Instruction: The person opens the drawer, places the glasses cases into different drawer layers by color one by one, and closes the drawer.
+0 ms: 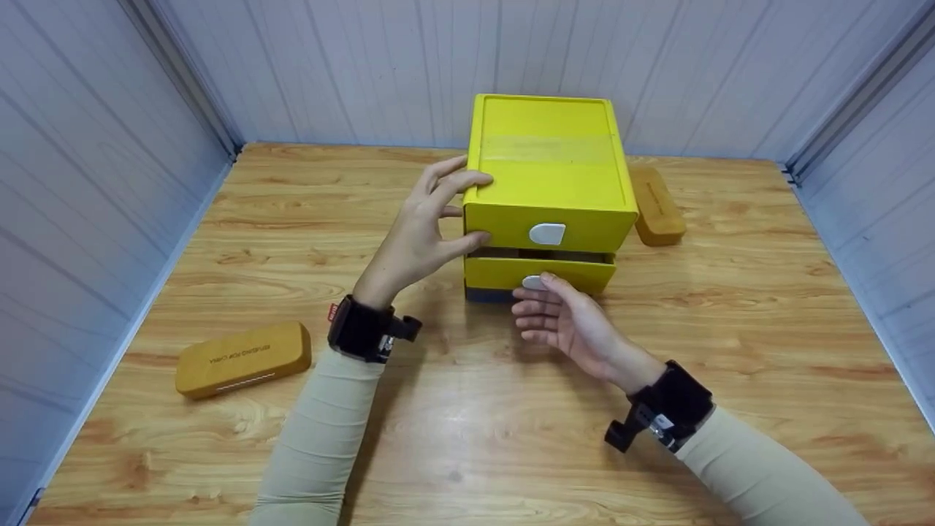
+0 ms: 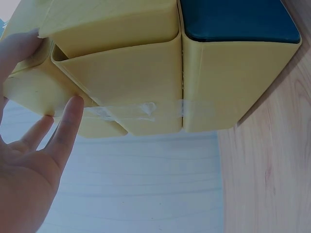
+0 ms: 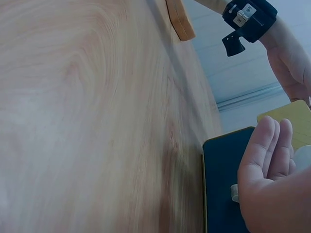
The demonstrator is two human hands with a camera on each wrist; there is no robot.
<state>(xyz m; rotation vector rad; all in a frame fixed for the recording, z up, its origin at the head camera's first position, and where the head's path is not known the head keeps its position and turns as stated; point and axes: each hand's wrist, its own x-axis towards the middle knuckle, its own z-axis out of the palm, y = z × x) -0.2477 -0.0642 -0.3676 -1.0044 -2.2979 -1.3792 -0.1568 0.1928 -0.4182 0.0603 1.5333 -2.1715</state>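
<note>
A yellow drawer cabinet (image 1: 548, 153) with a blue bottom drawer (image 2: 238, 19) stands at the back of the table. My left hand (image 1: 416, 237) grips its upper left front corner, thumb on the front face and fingers over the side and top edge. The middle drawer (image 1: 488, 273) is slid out a little, leaving a dark gap above its front. My right hand (image 1: 581, 325) is at that drawer's white handle (image 1: 531, 282), thumb on it and the other fingers just below. In the right wrist view, the bottom drawer's white handle (image 3: 234, 193) shows beside the hand.
One mustard-coloured oblong case (image 1: 245, 358) with printed lettering lies on the wooden table (image 1: 453, 453) at left. A similar case (image 1: 657, 208) lies against the cabinet's right side. Pale panel walls (image 1: 350, 66) enclose the back and sides. Clear tape (image 2: 124, 112) runs across the cabinet's side.
</note>
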